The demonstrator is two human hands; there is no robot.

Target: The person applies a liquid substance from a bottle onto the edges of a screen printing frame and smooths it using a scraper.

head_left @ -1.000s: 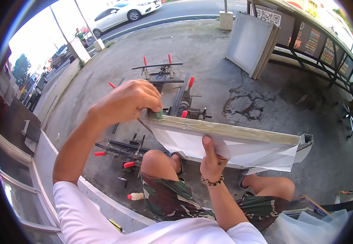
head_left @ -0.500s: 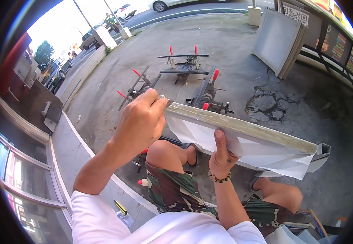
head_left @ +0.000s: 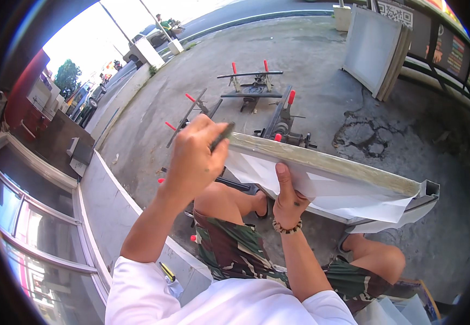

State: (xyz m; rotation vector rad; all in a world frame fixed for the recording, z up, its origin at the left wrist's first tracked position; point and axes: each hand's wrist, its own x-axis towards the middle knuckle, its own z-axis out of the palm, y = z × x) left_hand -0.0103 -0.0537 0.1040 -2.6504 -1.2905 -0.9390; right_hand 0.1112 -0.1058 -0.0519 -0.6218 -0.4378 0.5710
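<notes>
A long hollow frame piece (head_left: 327, 161) lies slanted across in front of me, its upper face covered by a worn, yellowish strip. A loose white sheet (head_left: 354, 199) hangs along its near side. My right hand (head_left: 290, 203) grips the piece from the near side, thumb laid up against the sheet; its other fingers are mostly hidden. At the left end of the piece, my left hand (head_left: 198, 154) pinches a small dark flat piece (head_left: 223, 136) between thumb and fingers. That dark piece is tilted up beside the frame's left corner; whether they touch, I cannot tell.
Metal stands with red-tipped levers (head_left: 254, 86) rest on the concrete beyond my hands. Large flat panels (head_left: 373, 51) lean at the right near cracked ground (head_left: 362, 135). A yellow-and-black tool (head_left: 167, 272) lies on the ledge (head_left: 137, 216) at my left.
My left hand has turned, and more of the dark piece shows, raised at the frame's corner. My right hand keeps its hold. The whole view has shifted slightly.
</notes>
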